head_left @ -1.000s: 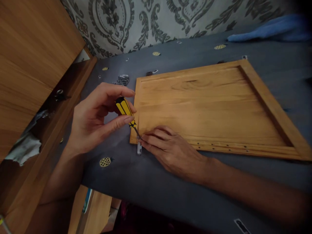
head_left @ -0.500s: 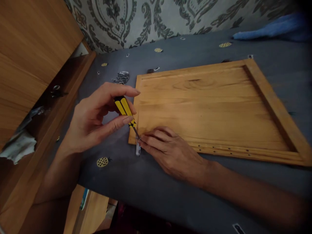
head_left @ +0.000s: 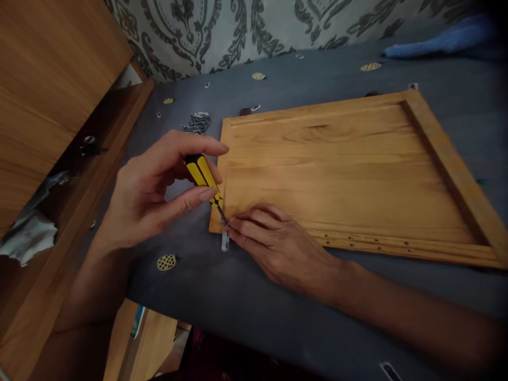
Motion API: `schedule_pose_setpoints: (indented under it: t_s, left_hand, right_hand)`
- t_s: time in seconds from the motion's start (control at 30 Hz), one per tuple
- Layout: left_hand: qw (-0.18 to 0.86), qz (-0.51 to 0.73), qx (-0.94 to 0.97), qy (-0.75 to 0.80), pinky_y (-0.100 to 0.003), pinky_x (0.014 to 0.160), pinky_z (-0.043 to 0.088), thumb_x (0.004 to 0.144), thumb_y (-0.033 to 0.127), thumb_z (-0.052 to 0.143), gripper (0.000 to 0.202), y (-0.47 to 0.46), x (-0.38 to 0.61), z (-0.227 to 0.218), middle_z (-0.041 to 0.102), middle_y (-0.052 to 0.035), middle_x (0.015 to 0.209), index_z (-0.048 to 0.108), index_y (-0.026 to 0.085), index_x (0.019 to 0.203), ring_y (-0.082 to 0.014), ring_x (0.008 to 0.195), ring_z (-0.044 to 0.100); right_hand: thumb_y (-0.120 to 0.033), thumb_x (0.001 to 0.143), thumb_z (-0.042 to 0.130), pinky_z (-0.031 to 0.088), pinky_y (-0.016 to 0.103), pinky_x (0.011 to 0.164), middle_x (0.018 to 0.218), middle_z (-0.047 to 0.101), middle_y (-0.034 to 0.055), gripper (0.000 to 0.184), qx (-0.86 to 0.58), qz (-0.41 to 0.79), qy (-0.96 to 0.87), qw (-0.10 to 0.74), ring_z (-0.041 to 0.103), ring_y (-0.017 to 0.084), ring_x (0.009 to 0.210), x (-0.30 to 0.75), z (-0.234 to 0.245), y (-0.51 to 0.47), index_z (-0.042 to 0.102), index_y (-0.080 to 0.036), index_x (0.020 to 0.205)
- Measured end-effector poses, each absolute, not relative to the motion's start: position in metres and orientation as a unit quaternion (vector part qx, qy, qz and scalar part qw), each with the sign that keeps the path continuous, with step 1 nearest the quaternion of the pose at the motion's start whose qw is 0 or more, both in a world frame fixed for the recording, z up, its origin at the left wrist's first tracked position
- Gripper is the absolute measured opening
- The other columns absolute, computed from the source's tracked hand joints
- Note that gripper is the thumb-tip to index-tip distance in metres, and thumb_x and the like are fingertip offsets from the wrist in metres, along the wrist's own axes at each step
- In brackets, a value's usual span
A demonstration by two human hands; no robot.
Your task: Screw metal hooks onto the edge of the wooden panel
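A screwdriver with a yellow and black handle is held in my left hand, between thumb and fingers, with the index finger stretched out past the handle. Its shaft slants down to a small metal bracket at the near left corner of a framed wooden panel. My right hand rests on the panel's near edge, its fingertips pressed together at the bracket and close to the screwdriver tip. Those fingertips partly cover the bracket, and any screw under the tip is hidden.
The panel lies on a dark blue patterned cloth. Beyond its left corner is a small bundle of grey cord-like pieces. A wooden cabinet stands at left, with a ledge holding odds and ends. Blue fabric lies at far right.
The view has shifted slightly. The left thumb and fingers keep nearly the same grip on the screwdriver, and the right hand stays at the bracket.
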State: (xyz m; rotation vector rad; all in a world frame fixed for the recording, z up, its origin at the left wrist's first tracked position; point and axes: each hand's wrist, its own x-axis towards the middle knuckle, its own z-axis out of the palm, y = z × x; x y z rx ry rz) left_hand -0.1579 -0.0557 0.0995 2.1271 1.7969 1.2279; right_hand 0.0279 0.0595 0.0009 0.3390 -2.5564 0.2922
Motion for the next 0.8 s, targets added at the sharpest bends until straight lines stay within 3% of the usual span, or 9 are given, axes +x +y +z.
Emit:
schedule_pose_setpoints:
  t_s: [0.13, 0.3, 0.47, 0.63, 0.8]
  left_hand:
    - [0.004, 0.397, 0.711, 0.58, -0.024, 0.063, 0.058, 0.078, 0.025, 0.078, 0.052, -0.0532, -0.1591, 0.0965, 0.065, -0.0016, 0.106, 0.059, 0.03, 0.126, -0.014, 0.082, 0.066]
    - [0.013, 0.407, 0.693, 0.595, -0.029, 0.069, 0.058, 0.079, 0.026, 0.076, 0.045, -0.056, -0.1569, 0.0994, 0.067, -0.0036, 0.106, 0.063, 0.025, 0.122, -0.0168, 0.086, 0.067]
    - [0.017, 0.392, 0.691, 0.608, -0.028, 0.06, 0.056, 0.075, 0.028, 0.08, 0.05, -0.055, -0.1598, 0.0988, 0.066, -0.0034, 0.102, 0.063, 0.028, 0.122, -0.0174, 0.081, 0.066]
    - [0.04, 0.404, 0.693, 0.595, -0.03, 0.063, 0.06, 0.074, 0.024, 0.081, 0.052, -0.0554, -0.161, 0.0995, 0.065, -0.0015, 0.098, 0.062, 0.027, 0.122, -0.0172, 0.08, 0.069]
    - [0.065, 0.383, 0.713, 0.584, -0.032, 0.068, 0.062, 0.076, 0.022, 0.079, 0.053, -0.0565, -0.1621, 0.1029, 0.064, 0.0001, 0.101, 0.058, 0.028, 0.125, -0.017, 0.082, 0.072]
  right_hand:
    - [-0.01, 0.098, 0.038, 0.045, 0.039, 0.089, 0.104, 0.071, 0.0084, 0.032, 0.126, 0.107, -0.947, 0.275, 0.058, 0.023, 0.096, 0.0273, 0.0014, 0.0595, 0.066, -0.008, 0.112]
    - [-0.009, 0.097, 0.04, 0.045, 0.04, 0.09, 0.103, 0.071, 0.0091, 0.03, 0.13, 0.117, -0.946, 0.274, 0.058, 0.023, 0.096, 0.0269, 0.0, 0.0597, 0.066, -0.006, 0.113]
    - [-0.01, 0.098, 0.038, 0.046, 0.04, 0.089, 0.104, 0.071, 0.0086, 0.032, 0.126, 0.113, -0.947, 0.274, 0.058, 0.023, 0.096, 0.0272, -0.0006, 0.0598, 0.066, -0.008, 0.114]
    - [-0.009, 0.097, 0.039, 0.046, 0.039, 0.089, 0.103, 0.071, 0.0077, 0.031, 0.126, 0.109, -0.948, 0.271, 0.059, 0.022, 0.096, 0.0268, -0.0003, 0.0606, 0.067, -0.011, 0.112]
    - [-0.009, 0.097, 0.039, 0.046, 0.04, 0.089, 0.103, 0.071, 0.009, 0.031, 0.13, 0.114, -0.946, 0.274, 0.058, 0.023, 0.096, 0.027, 0.0007, 0.0599, 0.066, -0.007, 0.113]
